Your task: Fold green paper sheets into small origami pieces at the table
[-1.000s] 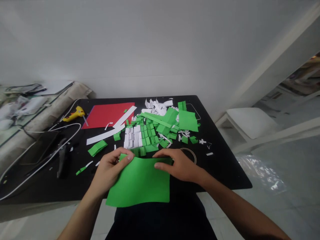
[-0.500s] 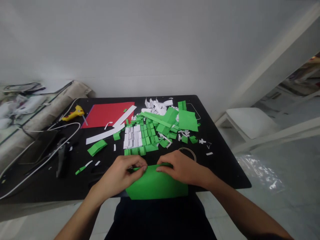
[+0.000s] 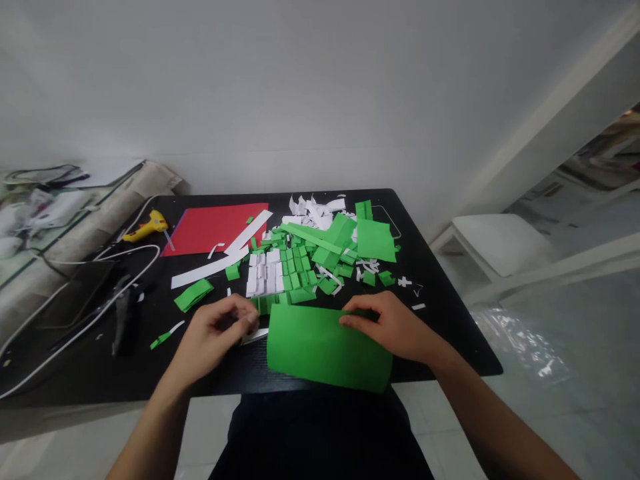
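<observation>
A sheet of green paper (image 3: 325,347) hangs tilted over the near table edge. My right hand (image 3: 395,327) pinches its upper right edge between thumb and fingers. To the left of the sheet and apart from it is my left hand (image 3: 223,330). Its fingers are curled and the thumb presses near the fingertips; what they hold, if anything, cannot be made out. Just beyond those fingertips a pale narrow strip (image 3: 255,335) shows, too small to name. Rows of folded white paper pieces (image 3: 265,273) and green paper pieces (image 3: 297,270) lie behind the sheet.
A heap of white scraps (image 3: 315,213) and a green square (image 3: 376,240) lie farther back. At the left are red paper (image 3: 217,230), white strips (image 3: 210,267), a yellow glue gun (image 3: 147,228), a white cable (image 3: 110,305) and a black tool (image 3: 124,313). A white chair (image 3: 503,243) stands right.
My left hand has let go of the green sheet and moved left. My right hand has shifted right with the sheet, which now lies more to the right and turned.
</observation>
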Motion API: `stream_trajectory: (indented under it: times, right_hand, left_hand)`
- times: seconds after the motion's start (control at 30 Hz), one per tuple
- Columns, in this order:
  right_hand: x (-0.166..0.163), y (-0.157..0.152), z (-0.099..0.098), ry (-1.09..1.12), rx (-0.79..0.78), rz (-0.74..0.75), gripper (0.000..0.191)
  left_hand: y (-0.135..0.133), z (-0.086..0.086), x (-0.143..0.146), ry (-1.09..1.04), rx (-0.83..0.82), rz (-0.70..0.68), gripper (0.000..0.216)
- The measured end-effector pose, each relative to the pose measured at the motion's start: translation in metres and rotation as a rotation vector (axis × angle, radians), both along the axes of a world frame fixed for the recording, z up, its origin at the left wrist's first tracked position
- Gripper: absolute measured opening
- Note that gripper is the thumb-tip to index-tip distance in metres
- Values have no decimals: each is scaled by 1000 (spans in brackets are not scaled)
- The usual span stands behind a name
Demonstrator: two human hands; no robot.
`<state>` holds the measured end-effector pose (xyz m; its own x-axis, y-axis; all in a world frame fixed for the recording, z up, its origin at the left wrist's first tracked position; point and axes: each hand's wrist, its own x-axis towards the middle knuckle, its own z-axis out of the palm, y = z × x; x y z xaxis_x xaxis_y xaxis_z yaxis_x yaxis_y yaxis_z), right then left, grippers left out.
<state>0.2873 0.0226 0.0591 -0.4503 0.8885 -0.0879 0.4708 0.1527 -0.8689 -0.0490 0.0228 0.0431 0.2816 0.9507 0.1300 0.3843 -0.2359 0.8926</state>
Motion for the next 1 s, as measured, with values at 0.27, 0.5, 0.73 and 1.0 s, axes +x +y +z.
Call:
stream_trajectory:
  times: [0.27,0.5,0.73,1.0]
  right_hand:
    - [-2,-4,-7,47,-36,-46,22]
    - [21,1,4,372,-331,347,49]
    - [-19,18,-13,554,-287,264,57]
    - [-49,22,-17,650,-430,296,66]
  left_hand:
    - [-9,-16,32,-170,49,138,13]
    - [-6,-5,33,-244,41,152,15]
    - [1,13,47,-158,164,50,9]
    - [10,23,56,-106,153,32,4]
